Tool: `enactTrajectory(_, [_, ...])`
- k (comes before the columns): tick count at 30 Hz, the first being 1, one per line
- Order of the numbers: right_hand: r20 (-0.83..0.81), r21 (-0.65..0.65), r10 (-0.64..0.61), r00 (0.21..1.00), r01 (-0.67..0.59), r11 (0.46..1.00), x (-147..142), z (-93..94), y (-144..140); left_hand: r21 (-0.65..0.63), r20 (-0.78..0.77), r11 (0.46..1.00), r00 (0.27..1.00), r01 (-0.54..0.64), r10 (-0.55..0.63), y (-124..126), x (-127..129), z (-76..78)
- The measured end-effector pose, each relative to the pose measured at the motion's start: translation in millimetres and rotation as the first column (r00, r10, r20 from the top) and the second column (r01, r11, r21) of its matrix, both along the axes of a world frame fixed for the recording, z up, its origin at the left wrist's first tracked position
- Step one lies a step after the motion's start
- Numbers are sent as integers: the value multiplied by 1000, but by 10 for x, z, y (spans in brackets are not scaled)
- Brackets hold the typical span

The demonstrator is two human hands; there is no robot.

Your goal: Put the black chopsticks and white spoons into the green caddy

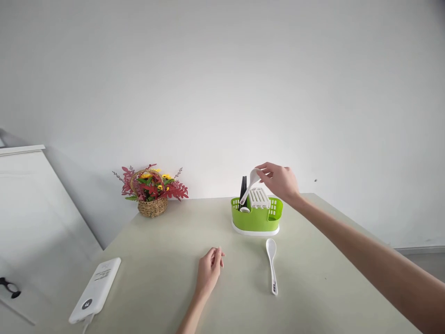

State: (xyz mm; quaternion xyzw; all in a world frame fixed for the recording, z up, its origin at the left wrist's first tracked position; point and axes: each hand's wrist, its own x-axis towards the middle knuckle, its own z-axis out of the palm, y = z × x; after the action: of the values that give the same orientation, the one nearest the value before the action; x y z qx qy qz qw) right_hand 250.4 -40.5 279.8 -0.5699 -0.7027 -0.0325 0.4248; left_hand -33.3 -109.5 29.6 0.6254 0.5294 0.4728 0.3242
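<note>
**White spoon held over green caddy, handle-down**

Right hand [281,180] closed on white spoon [251,184], fingertips pinched at the bowl end. Handle angled down and left, tip at or just inside the rim of the green caddy [256,218], near its left compartment. Exact contact between handle tip and caddy not resolvable. Black utensils [243,189] upright in the same left section; white slotted insert [259,197] to the right of them, just under the hand.

Handling, judged: smooth glossy white finish, plastic or ceramic, not distinguishable. Probably light and stiff, no flex visible. Glossy surface likely slippery; bowl-end pinch gives little control of the long handle, so a hold nearer the neck or mid-handle probably steadier. If ceramic, chip risk on a drop against the caddy rim.

Right arm extended far forward and slightly inward, forearm bare, wrist bent down, palm facing down-left over the caddy.

Left hand [209,269] resting low on the table [167,278], fingers loosely curled, holding nothing, well apart from the caddy.

Second white spoon [271,264] flat on the table in front of the caddy, bowl toward the caddy, handle toward the person, untouched.

Also present: white power bank [96,290] at near left; wicker flower basket [152,188] at far left against the wall.
</note>
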Motion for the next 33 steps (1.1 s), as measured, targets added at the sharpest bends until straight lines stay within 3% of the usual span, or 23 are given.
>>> enactTrajectory(8, [388,-59,45,920,-23,998,-614,-520,195,-9,-16,1000,1000,-7,7,-34,15,11])
enactTrajectory(17, [574,-82,66,816,-23,996,-728,-961,192,-15,-6,1000,1000,12,-12,-30,23,-7])
enactTrajectory(25, [620,-60,91,779,-68,996,-678,-1086,203,-17,7,1000,1000,11,-11,-26,32,0])
enactTrajectory(29, [639,-36,144,755,-158,987,-578,-1026,79,-14,-3,1000,1000,4,-4,-41,24,6])
enactTrajectory(33, [637,23,211,741,-292,956,-296,-1052,-155,-16,-2,1000,1000,1,-1,-48,26,14])
